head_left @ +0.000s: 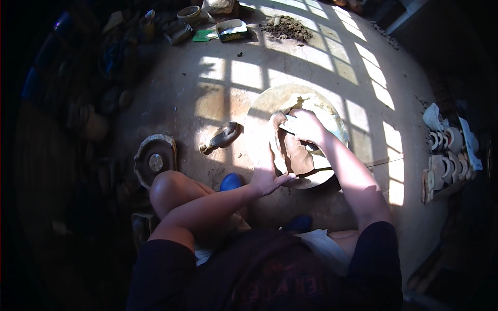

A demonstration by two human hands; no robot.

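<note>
On a round board (256, 116) on the floor lies a hollow brown clay piece (299, 156) with raised, uneven walls. My left hand (266, 175) rests against its near left side, fingers stretched along the outer wall and thumb pointing right. At the far end of the clay, my right hand (307, 127) is closed around a pale, flat tool (288, 124), which touches or lies just over the wall. Strong sunlight washes out the right fingers, and the tool's exact kind is unclear.
A dark, clay-smeared lump (224, 136) lies left of the board. A U-shaped mould (140, 160) stands near my knee. Curved pieces (448, 168) are stacked at right. Farther off are a rectangular tin (232, 31) and a heap of crumbled clay (287, 30).
</note>
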